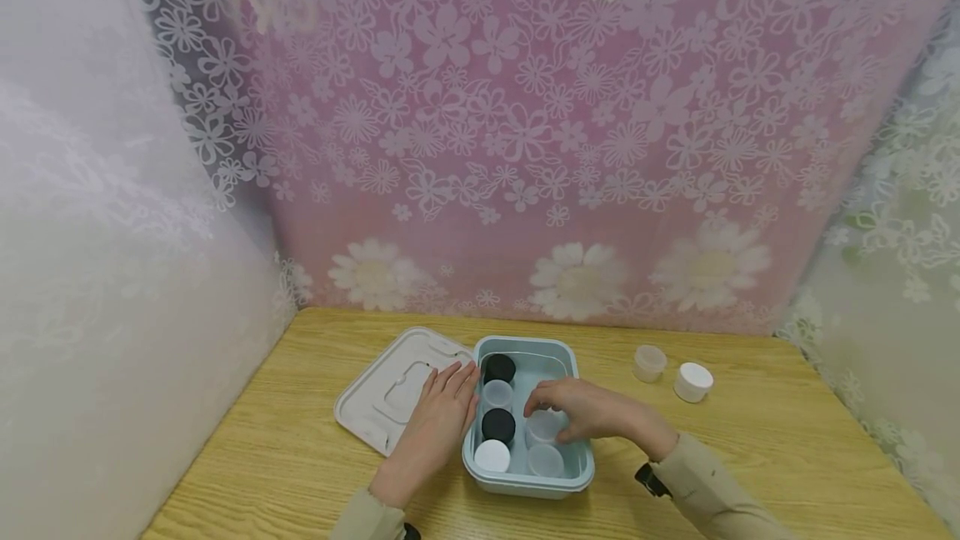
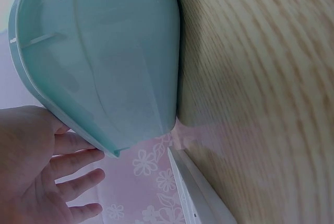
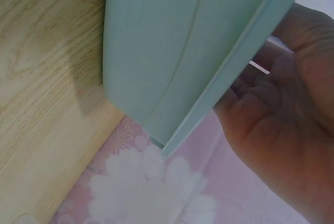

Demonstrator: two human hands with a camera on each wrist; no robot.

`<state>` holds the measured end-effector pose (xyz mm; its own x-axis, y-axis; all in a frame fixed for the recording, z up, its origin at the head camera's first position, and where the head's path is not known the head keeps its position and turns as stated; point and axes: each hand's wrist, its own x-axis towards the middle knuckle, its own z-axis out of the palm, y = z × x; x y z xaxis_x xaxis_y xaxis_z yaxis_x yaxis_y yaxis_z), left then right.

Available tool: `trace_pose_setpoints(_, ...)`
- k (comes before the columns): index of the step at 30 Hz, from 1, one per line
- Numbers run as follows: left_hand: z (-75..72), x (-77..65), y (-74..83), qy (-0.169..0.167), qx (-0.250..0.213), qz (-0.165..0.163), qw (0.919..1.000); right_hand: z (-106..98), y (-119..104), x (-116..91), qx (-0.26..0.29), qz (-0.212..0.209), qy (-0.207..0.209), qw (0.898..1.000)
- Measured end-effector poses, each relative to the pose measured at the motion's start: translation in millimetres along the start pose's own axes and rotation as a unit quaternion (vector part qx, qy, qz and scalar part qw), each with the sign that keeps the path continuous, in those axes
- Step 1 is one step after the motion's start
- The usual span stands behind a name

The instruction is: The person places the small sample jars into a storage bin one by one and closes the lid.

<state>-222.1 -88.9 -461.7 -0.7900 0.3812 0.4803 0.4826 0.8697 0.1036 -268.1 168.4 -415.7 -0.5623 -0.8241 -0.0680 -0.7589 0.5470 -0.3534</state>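
Observation:
A light blue plastic box (image 1: pixel 525 486) stands on the table with small round jars inside. Along its left side run a black-lidded jar (image 1: pixel 499 367), a clear jar (image 1: pixel 497 395), another black-lidded jar (image 1: pixel 498 427) and a white-lidded jar (image 1: pixel 492 457). My right hand (image 1: pixel 600 411) reaches over the right rim, thumb and fingers curled round a clear jar (image 1: pixel 543 430). Nearer the front sits one more clear jar (image 1: pixel 546 462). My left hand (image 1: pixel 447 411) rests at the left rim with fingers straight; the left wrist view shows its fingertips (image 2: pixel 94 154) against that rim.
A whitish lid (image 1: pixel 375 394) lies on the wooden table (image 1: pixel 300 440) left of the box, partly under the left hand. To the right stand a clear jar (image 1: pixel 649 363) and a white jar (image 1: pixel 693 382). A flowered pink curtain (image 1: pixel 487 190) hangs behind.

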Motion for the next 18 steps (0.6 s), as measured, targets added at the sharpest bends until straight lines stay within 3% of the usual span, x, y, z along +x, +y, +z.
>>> trace_pose_setpoints(5,1.9,0.8,-0.6,-0.008,0.0,-0.003,1.0,-2,-4,-3,0.003,0.017,-0.001,1.0)
trace_pose_setpoints(8,3.2,0.9,-1.2,-0.01,0.002,-0.004,0.9999,-4,-2,-6,0.021,0.015,0.023,0.999)
trace_pose_setpoints(13,2.8,0.6,-1.3,-0.01,-0.001,-0.003,0.9999,-3,6,-11,0.05,0.013,0.118,0.992)
trace_pose_setpoints(18,2.7,0.9,-1.2,-0.01,0.001,-0.003,0.9999,0,15,-19,0.12,0.025,0.211,0.97)
